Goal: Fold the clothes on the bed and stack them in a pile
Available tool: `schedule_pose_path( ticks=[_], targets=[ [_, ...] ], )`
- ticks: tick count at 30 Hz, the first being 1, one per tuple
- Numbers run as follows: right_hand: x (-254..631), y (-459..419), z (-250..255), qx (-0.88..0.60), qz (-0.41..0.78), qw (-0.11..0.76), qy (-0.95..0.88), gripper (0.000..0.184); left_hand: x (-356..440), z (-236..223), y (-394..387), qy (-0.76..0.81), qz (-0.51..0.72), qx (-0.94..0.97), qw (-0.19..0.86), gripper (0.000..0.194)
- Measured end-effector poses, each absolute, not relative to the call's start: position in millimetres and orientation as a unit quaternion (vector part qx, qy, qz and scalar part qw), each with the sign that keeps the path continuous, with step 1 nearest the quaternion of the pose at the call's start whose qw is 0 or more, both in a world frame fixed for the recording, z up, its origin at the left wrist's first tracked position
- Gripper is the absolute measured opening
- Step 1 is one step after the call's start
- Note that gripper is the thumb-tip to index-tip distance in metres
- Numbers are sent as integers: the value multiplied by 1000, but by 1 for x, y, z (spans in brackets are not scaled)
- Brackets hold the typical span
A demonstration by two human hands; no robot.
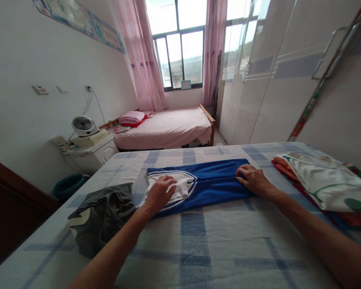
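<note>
A blue garment point(216, 176) with a white panel and white trim lies folded into a long strip across the bed. My left hand point(159, 193) rests on its white part, palm down with the fingers apart. At the strip's far right end, my right hand point(252, 179) has its fingers curled on the blue cloth at the edge. A crumpled dark grey-green garment point(104, 216) lies beside my left forearm. To the right of my right hand is a stack of folded clothes, with a white garment point(321, 182) with green marks on top.
A blue-and-white checked sheet point(216, 249) covers the bed before me. Beyond it stand a second bed with a pink sheet point(168, 126), a window with pink curtains point(149, 56), and a glossy wardrobe point(267, 80). A small fan point(84, 125) sits on a white cabinet point(100, 150) at left.
</note>
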State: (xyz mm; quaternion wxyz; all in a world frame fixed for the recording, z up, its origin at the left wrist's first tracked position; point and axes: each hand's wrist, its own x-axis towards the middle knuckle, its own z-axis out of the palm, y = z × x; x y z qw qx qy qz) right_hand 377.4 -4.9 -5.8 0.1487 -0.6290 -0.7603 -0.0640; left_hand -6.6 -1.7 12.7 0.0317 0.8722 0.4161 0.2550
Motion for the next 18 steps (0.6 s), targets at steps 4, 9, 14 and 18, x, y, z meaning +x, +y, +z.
schedule_pose_path(
  ticks=[4,9,14,18],
  targets=[
    [390,-5,-2,-640,-71,93,-759,24,37,7,9,336,239,911,21,28],
    [414,-10,-1,-678,-159,26,-717,31,63,-13,23,373,238,897,4,27],
    [419,-18,-1,-694,-219,103,-678,31,28,-6,21,452,232,861,24,29],
    [410,-23,-16,-603,-189,157,-759,46,-33,1,17,566,229,792,16,34]
  ],
)
